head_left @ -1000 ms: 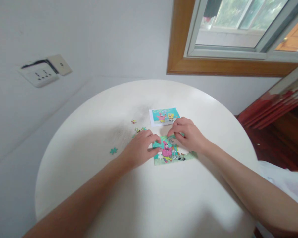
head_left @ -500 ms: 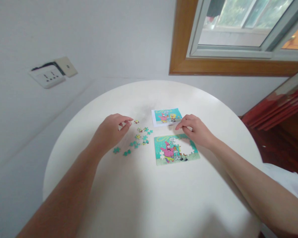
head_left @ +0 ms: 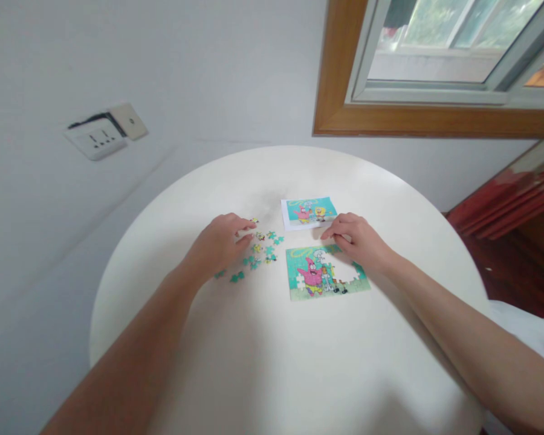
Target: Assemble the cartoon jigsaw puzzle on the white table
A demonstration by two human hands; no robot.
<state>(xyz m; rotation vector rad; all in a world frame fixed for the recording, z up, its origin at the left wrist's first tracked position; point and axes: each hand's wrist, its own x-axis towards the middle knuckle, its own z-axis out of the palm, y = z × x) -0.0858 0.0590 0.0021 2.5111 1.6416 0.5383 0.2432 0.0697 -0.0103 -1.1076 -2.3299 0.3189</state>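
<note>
A partly assembled jigsaw puzzle (head_left: pixel 310 275) lies on the white round table (head_left: pixel 272 356), showing a pink starfish character and a white gap at its upper right. Left of it, several loose jigsaw pieces (head_left: pixel 254 261) are scattered, mostly teal with some yellow. My left hand (head_left: pixel 221 243) hovers at the left side of these pieces, thumb and index finger apart, nothing visible between them. Bent but not closed, the fingers of my right hand (head_left: pixel 357 239) hang over the puzzle's upper right edge. No piece shows in that hand.
Behind the puzzle lies a printed reference picture (head_left: pixel 309 212) of the same scene. A wall with a power socket (head_left: pixel 97 139) borders the table on the left. A wood-framed window (head_left: pixel 430 121) and a red curtain (head_left: pixel 508 193) are at the right.
My left hand has moved right and slightly down, closer over the loose pieces, covering part of one at the lower left. The right hand stays almost still. The view has shifted slightly.
</note>
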